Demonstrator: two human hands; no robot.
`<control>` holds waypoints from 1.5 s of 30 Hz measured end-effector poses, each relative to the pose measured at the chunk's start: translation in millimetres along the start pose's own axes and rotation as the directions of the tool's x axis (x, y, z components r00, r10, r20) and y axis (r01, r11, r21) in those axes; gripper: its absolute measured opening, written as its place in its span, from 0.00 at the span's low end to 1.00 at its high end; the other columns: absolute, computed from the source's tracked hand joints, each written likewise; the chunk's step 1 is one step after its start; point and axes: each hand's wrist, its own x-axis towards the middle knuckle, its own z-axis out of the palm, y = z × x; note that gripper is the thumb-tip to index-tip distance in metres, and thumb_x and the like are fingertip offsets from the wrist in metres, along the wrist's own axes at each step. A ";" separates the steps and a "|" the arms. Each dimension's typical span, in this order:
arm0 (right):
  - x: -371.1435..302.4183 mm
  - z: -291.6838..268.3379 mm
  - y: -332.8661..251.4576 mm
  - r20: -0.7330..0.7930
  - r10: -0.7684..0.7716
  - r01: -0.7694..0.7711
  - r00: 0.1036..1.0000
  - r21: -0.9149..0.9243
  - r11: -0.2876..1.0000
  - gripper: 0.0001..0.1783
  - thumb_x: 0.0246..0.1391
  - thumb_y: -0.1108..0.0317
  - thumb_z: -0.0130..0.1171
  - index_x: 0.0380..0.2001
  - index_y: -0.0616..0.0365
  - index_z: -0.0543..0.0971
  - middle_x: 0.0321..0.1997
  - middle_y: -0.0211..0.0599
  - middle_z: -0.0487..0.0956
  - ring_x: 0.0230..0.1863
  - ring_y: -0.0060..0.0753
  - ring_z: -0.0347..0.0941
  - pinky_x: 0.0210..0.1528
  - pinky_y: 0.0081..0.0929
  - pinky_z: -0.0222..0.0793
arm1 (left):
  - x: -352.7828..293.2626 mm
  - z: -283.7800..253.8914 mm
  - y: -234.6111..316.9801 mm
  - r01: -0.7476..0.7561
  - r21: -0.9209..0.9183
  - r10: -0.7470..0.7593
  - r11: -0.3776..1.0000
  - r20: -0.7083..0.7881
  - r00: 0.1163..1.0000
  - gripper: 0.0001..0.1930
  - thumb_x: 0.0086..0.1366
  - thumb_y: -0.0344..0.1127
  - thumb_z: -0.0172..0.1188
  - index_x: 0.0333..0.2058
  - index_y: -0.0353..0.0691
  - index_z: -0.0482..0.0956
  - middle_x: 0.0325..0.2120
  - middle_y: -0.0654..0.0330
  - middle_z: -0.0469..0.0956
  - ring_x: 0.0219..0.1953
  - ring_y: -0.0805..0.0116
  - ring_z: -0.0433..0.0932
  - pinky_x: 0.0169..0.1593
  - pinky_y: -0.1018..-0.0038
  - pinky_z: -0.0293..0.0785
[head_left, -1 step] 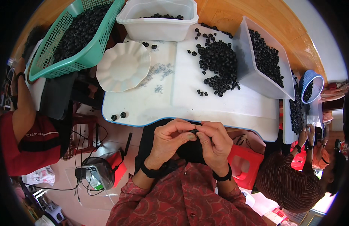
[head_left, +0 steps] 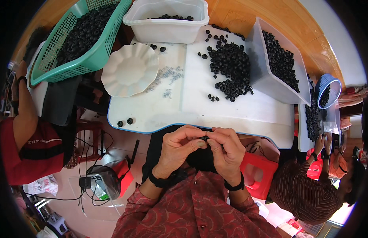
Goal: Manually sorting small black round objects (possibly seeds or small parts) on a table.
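Nothing moved vs earlier frame: both hands same spot. Left hand (head_left: 180, 148) & right hand (head_left: 227, 148) pinch small black ring (head_left: 204, 138) btwn fingertips, just below table (head_left: 239, 115) edge. Big ring pile (head_left: 231, 71) on table untouched; white plate (head_left: 130, 69) bare; most work left, by look.
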 end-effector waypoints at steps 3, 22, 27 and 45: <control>0.7 0.6 0.5 0.013 -0.046 0.047 0.999 -0.034 0.998 0.10 0.53 0.83 0.62 0.40 0.65 0.81 0.38 0.42 0.76 0.32 0.28 0.77 0.33 0.21 0.75 | -0.9 2.0 2.3 0.020 -0.002 -0.020 1.000 -0.021 1.000 0.11 0.61 0.17 0.62 0.43 0.30 0.80 0.38 0.57 0.80 0.39 0.71 0.81 0.45 0.78 0.79; -2.4 -4.2 -5.9 0.052 0.020 -0.019 0.998 -0.027 0.999 0.11 0.52 0.82 0.63 0.41 0.63 0.81 0.38 0.44 0.78 0.34 0.33 0.77 0.35 0.23 0.74 | -3.7 1.6 3.4 0.026 -0.023 -0.026 0.999 -0.006 1.000 0.09 0.59 0.18 0.63 0.40 0.29 0.80 0.34 0.57 0.81 0.35 0.70 0.83 0.42 0.76 0.81; 1.1 -8.4 -11.1 0.112 -0.001 0.006 0.994 -0.047 0.999 0.14 0.52 0.84 0.61 0.43 0.64 0.80 0.39 0.44 0.77 0.37 0.38 0.77 0.40 0.27 0.74 | -4.1 2.6 4.2 0.042 0.016 -0.041 0.999 -0.025 0.999 0.10 0.58 0.15 0.62 0.39 0.30 0.79 0.34 0.55 0.80 0.35 0.66 0.83 0.39 0.76 0.81; -10.8 3.9 -4.4 0.031 0.040 -0.036 0.999 -0.138 0.990 0.24 0.36 0.81 0.72 0.42 0.59 0.80 0.43 0.40 0.75 0.43 0.41 0.72 0.44 0.31 0.71 | -6.7 15.1 -4.4 0.130 -0.225 -0.163 0.966 -0.136 0.977 0.09 0.60 0.19 0.63 0.40 0.30 0.81 0.34 0.58 0.82 0.36 0.75 0.79 0.44 0.80 0.78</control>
